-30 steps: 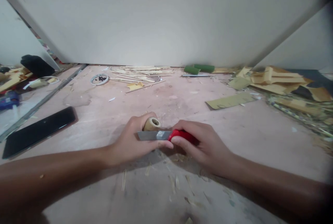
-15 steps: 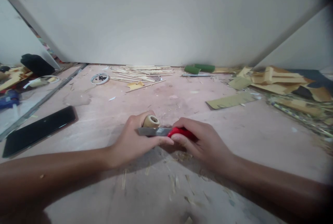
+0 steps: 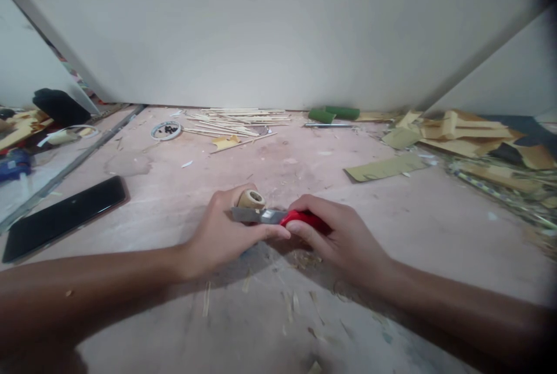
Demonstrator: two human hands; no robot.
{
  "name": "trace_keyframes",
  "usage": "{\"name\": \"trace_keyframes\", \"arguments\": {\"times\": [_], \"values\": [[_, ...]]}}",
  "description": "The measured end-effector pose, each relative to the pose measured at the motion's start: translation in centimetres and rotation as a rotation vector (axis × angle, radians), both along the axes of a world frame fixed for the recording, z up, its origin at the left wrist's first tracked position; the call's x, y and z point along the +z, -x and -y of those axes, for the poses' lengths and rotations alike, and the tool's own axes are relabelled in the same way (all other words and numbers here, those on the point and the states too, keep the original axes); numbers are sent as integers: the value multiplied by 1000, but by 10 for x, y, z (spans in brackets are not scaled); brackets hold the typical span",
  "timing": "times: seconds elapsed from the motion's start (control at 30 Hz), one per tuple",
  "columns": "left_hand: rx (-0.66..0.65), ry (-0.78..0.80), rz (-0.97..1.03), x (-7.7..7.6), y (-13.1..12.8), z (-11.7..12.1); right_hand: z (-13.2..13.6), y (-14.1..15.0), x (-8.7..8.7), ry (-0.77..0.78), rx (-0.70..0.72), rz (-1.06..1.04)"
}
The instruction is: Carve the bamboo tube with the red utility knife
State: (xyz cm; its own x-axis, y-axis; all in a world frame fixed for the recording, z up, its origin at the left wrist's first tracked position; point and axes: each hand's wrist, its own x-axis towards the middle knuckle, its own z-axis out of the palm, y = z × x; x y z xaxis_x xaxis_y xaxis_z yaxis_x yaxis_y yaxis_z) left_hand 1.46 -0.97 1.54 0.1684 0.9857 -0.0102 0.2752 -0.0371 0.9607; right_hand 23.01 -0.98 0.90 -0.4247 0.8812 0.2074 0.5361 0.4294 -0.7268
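The left hand (image 3: 220, 227) gripped a tube (image 3: 250, 200). Right of the tube, the right hand (image 3: 337, 235) clasped a knife (image 3: 308, 221), its blade (image 3: 246, 215) across the tube's near side.

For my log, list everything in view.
hollow piece: one, tan, centre
knife: one, red-grey, centre
phone: one, black, left
shavings: several, pale, front
ring: one, white, back
bits: several, black, inside ring
sticks: many, pale, back
scrap: one, yellow, back
segments: two, green, back
rod: one, silvery, back
flat strip: one, olive, right
curled strips: several, brown, right
pile: uncounted, mixed, right
clutter: uncounted, mixed, left
panels: three, white, behind
surface: one, pinkish, underneath
left grip: one, bare, around hollow piece
right grip: one, bare, around knife
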Motion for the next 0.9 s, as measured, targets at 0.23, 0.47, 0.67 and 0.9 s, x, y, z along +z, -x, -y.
{"name": "trace_keyframes", "arguments": {"times": [0.23, 0.47, 0.67, 0.9], "values": [[-119, -59, 67, 1, 2, -3, 1, -1, 3, 27, 40, -41], [-224, -114, 72, 0, 6, -3, 1, -1, 6, 41, 77, -56], [-234, -88, 85, 0, 6, -3, 1, -2, 7, 34, 88, -42], [-172, -42, 74, -2, 6, -3, 1, -2, 5, 4, 61, -68]]}}
